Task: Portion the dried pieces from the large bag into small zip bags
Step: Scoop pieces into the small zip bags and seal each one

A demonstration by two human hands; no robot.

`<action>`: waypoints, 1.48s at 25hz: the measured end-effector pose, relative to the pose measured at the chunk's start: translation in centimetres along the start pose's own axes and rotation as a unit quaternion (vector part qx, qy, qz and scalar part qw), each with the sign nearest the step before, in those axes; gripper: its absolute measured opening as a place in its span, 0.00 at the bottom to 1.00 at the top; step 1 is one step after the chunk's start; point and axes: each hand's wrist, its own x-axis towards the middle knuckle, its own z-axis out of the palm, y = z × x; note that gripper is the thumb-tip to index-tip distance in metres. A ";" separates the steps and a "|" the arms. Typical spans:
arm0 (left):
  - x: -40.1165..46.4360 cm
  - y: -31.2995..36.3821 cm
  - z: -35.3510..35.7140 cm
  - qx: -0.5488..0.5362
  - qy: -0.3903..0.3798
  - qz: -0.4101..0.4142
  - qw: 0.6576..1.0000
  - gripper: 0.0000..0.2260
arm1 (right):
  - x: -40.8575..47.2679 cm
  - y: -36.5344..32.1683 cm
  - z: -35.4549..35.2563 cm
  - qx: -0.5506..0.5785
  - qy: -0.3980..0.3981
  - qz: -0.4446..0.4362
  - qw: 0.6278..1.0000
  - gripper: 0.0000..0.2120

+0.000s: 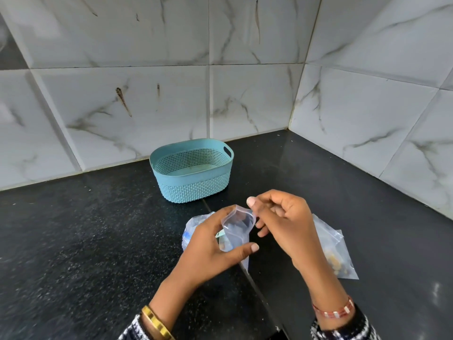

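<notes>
Right now the step in hand looks like opening a small zip bag (236, 229) ready for filling. The left hand (215, 249) grips the bag's body, thumb across the front and fingers curled behind, holding it above the black worktop (98, 229). The right hand (282, 222) pinches the far lip of the bag's mouth and pulls it apart, so the mouth gapes round. Whether anything is in this bag yet is hard to tell through the clear plastic.

Next, I judge, the mouth must be held wide while dried pieces are brought from the large bag (193, 228), which lies crumpled on the worktop just behind the left hand; its contents are mostly hidden.

To the right, partly under the right forearm, a filled zip bag (335, 253) lies flat with yellowish-brown pieces inside. A blue perforated basket (193, 182) stands further back near the tiled wall, apparently holding nothing.
</notes>
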 end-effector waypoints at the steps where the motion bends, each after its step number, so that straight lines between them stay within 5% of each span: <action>1: -0.1 0.2 -0.5 -0.005 0.003 -0.004 1.000 0.27 | 0.3 0.2 0.2 0.004 0.002 0.009 1.000 0.08; 6: -0.9 0.2 -3.1 -0.018 0.049 -0.045 0.998 0.20 | 2.5 3.8 2.2 -0.106 -0.032 0.047 0.993 0.07; 12: -2.6 -1.1 -5.8 0.005 0.059 -0.080 0.995 0.21 | 3.2 6.7 5.6 -0.322 -0.128 0.032 0.937 0.08; 20: -3.8 -2.0 -7.7 -0.039 0.107 -0.080 0.990 0.22 | 3.4 6.2 6.9 -0.370 -0.138 0.041 0.918 0.02; 23: -4.2 -1.9 -8.4 -0.021 0.110 -0.088 0.990 0.25 | 3.2 5.7 6.7 -0.411 -0.118 -0.021 0.903 0.04; 29: -4.6 -3.2 -8.2 0.088 0.003 -0.172 0.981 0.17 | 2.1 6.5 7.0 -0.474 -0.082 -0.155 0.863 0.09; 37: -4.6 -5.8 -6.3 0.054 -0.037 -0.219 0.974 0.26 | 2.7 6.2 6.4 -0.399 -0.194 -0.082 0.893 0.12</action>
